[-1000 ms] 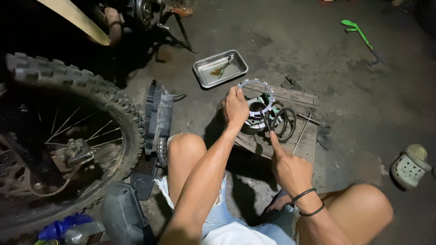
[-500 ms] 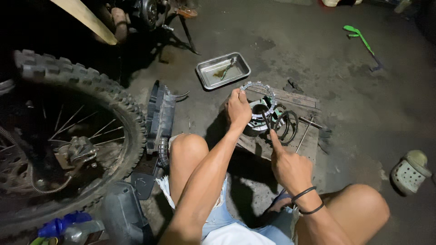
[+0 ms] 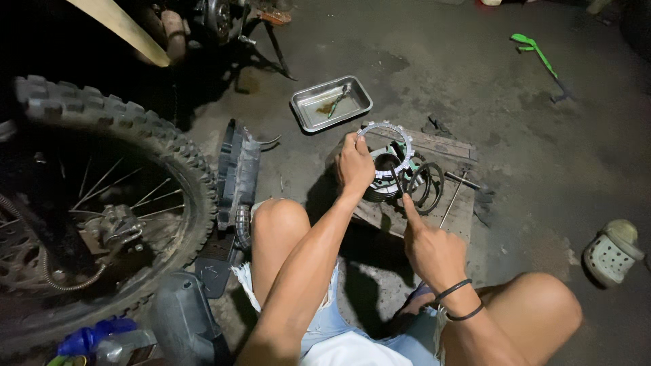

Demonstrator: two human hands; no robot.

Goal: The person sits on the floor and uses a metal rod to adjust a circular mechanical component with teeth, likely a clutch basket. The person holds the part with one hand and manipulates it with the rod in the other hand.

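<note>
Your left hand (image 3: 355,165) pinches the toothed clutch ring (image 3: 388,148) by its rim, tilted above the clutch basket (image 3: 384,181) on the wooden board (image 3: 434,210). Your right hand (image 3: 432,249) grips a thin tool (image 3: 395,180), steadying alignment.

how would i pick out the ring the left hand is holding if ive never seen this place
Start at the big knobby tyre on the left, then look right past the metal tray to the wooden board on the floor. Above it the left hand holds up a thin toothed ring. Unlike the dark smooth rings lying beside it, it is pale and notched all round its edge.
</note>
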